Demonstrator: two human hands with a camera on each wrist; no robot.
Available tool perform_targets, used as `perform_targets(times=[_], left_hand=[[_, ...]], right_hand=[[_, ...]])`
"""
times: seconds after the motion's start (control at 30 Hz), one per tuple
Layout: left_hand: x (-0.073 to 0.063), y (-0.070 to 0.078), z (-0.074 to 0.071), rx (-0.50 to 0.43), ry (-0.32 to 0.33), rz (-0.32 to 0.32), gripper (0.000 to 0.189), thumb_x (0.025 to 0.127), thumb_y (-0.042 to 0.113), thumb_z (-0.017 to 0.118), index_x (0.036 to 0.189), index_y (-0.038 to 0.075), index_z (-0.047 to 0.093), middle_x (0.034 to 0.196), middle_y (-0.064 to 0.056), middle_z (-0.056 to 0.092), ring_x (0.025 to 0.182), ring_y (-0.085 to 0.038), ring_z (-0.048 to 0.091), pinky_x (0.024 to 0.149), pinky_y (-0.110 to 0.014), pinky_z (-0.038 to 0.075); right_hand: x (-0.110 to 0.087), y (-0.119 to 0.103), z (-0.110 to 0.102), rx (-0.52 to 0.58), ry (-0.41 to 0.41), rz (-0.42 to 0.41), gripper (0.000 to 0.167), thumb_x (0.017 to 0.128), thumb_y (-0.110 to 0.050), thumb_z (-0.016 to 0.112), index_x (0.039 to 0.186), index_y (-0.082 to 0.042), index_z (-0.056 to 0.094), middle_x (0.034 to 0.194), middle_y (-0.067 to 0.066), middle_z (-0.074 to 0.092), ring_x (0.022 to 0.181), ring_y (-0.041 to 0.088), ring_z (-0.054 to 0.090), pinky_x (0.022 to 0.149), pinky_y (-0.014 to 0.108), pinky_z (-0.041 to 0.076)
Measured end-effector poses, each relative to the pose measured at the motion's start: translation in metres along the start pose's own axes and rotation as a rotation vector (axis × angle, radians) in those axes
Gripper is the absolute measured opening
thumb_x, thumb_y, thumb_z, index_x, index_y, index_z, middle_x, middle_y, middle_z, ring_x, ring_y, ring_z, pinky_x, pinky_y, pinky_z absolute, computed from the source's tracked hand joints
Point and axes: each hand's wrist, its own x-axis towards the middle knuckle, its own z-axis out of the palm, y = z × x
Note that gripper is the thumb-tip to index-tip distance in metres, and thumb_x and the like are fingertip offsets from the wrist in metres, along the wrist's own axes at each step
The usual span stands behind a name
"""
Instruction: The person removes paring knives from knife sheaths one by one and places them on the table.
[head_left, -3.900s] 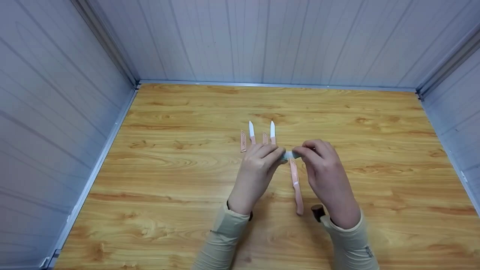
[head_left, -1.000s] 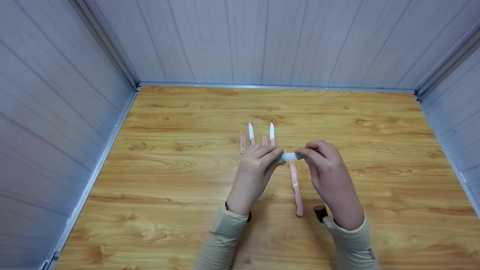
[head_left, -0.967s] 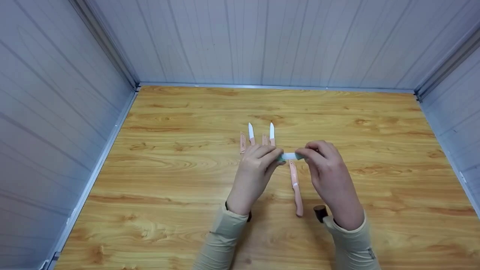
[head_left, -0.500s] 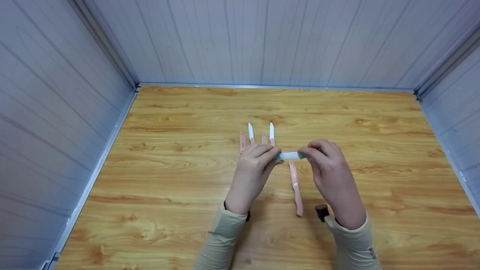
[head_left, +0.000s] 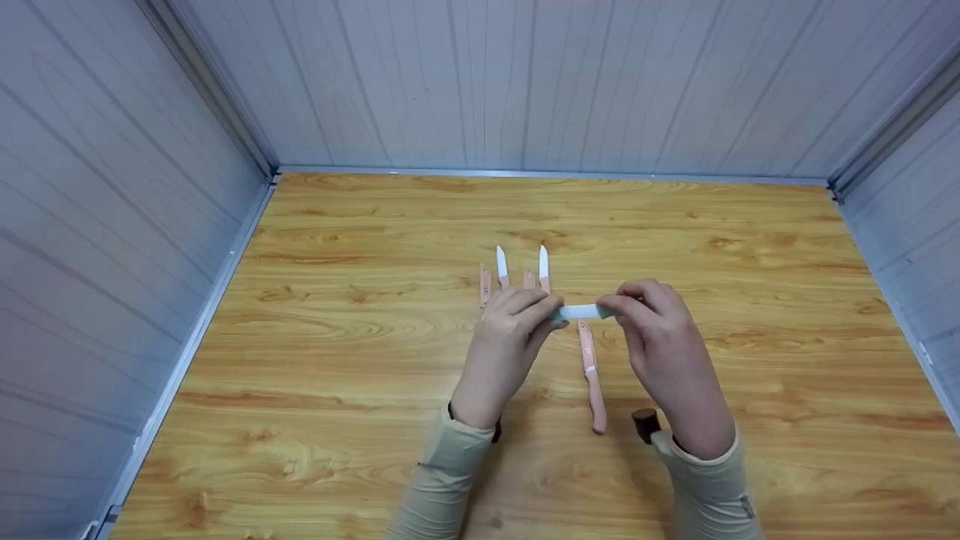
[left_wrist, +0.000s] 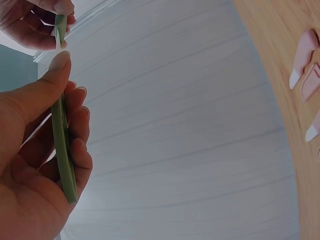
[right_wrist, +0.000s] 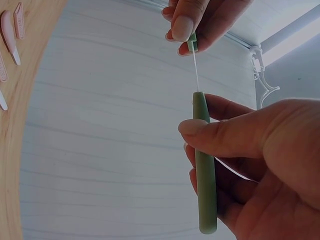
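Note:
My right hand [head_left: 664, 341] grips the green handle [right_wrist: 206, 192] of a small knife, thumb laid along it. Its white blade [head_left: 580, 311] spans the gap between both hands, with the tip end hidden in a green sheath [left_wrist: 60, 145]. That sheath is pinched by the fingers and thumb of my left hand [head_left: 504, 334]. The two hands hold knife and sheath level, above the tabletop. Just below them in the head view lies a pink knife [head_left: 596, 405] with its pink sheath [head_left: 586, 343] over the blade.
Beyond my left hand lie two unsheathed knives with white blades, a left knife [head_left: 502, 262] and a right knife [head_left: 544, 262]. A pink sheath [head_left: 486, 285] and another pink sheath [head_left: 529, 278] lie beside them. Pale panel walls [head_left: 480, 82] enclose the wooden table [head_left: 337, 337].
My right hand has drawn a little to the right, away from the left. More of the white blade shows between handle and sheath than before. The pink knives have stayed put.

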Motion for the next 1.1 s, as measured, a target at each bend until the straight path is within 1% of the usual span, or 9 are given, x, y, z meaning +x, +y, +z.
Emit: perform_targets(times=[0.33,0.47,0.67,0.77,0.8,0.87,1.0,1.1], left_hand=[[0.001,0.0,0.0,-0.018,0.002,-0.001,0.021,0.083,0.016,0.074,0.102,0.006,0.074,0.097,0.001,0.067,0.09,-0.013,0.059,0.081,-0.025,0.046],[0.001,-0.002,-0.003,-0.01,0.0,-0.002,0.021,0.084,0.016,0.073,0.103,0.007,0.073,0.098,0.001,0.068,0.091,-0.014,0.059,0.083,-0.026,0.046],[0.001,-0.01,-0.01,0.005,0.058,-0.039,0.027,0.082,0.017,0.074,0.106,0.006,0.073,0.099,-0.001,0.069,0.092,-0.016,0.059,0.089,-0.033,0.045],[0.001,-0.01,-0.012,0.015,0.06,-0.041,0.028,0.081,0.017,0.074,0.107,0.007,0.073,0.099,-0.001,0.069,0.093,-0.017,0.06,0.092,-0.036,0.044],[0.001,-0.01,-0.012,0.022,0.054,-0.039,0.028,0.081,0.017,0.074,0.107,0.007,0.073,0.099,-0.001,0.069,0.092,-0.017,0.06,0.09,-0.036,0.045],[0.001,-0.01,-0.011,0.037,0.043,-0.036,0.028,0.081,0.018,0.075,0.106,0.007,0.074,0.099,-0.001,0.069,0.091,-0.017,0.059,0.091,-0.037,0.045],[0.0,-0.009,-0.01,0.068,0.038,-0.034,0.029,0.079,0.02,0.076,0.105,0.009,0.074,0.098,0.001,0.069,0.089,-0.016,0.059,0.086,-0.033,0.045],[0.0,-0.009,-0.009,0.066,0.042,-0.036,0.028,0.078,0.021,0.077,0.104,0.009,0.075,0.097,0.002,0.069,0.087,-0.015,0.059,0.083,-0.03,0.045]], right_hand=[[0.0,0.0,-0.001,-0.008,-0.011,0.007,0.024,0.086,0.01,0.063,0.101,-0.006,0.072,0.101,0.007,0.059,0.092,0.022,0.052,0.075,0.034,0.047],[0.0,0.002,-0.004,-0.019,-0.014,0.027,0.023,0.087,0.009,0.063,0.102,-0.006,0.072,0.101,0.007,0.059,0.092,0.022,0.052,0.075,0.034,0.047],[-0.002,0.01,-0.014,-0.055,0.033,0.091,0.024,0.085,0.014,0.061,0.1,-0.002,0.072,0.1,0.01,0.058,0.094,0.025,0.052,0.077,0.037,0.047],[-0.004,0.013,-0.016,-0.06,0.046,0.109,0.025,0.085,0.015,0.061,0.099,-0.002,0.071,0.1,0.011,0.058,0.093,0.027,0.053,0.077,0.038,0.047],[-0.004,0.013,-0.017,-0.059,0.049,0.111,0.025,0.085,0.016,0.061,0.099,-0.002,0.071,0.1,0.011,0.058,0.093,0.027,0.053,0.077,0.038,0.047],[-0.004,0.014,-0.017,-0.06,0.053,0.11,0.025,0.084,0.016,0.061,0.099,-0.002,0.071,0.101,0.011,0.058,0.094,0.027,0.053,0.077,0.038,0.048],[-0.004,0.015,-0.017,-0.059,0.06,0.105,0.026,0.084,0.017,0.06,0.099,-0.002,0.072,0.101,0.011,0.059,0.095,0.027,0.053,0.077,0.038,0.048],[-0.004,0.014,-0.016,-0.061,0.058,0.104,0.027,0.084,0.016,0.06,0.099,-0.003,0.072,0.102,0.011,0.059,0.094,0.026,0.053,0.077,0.038,0.048]])
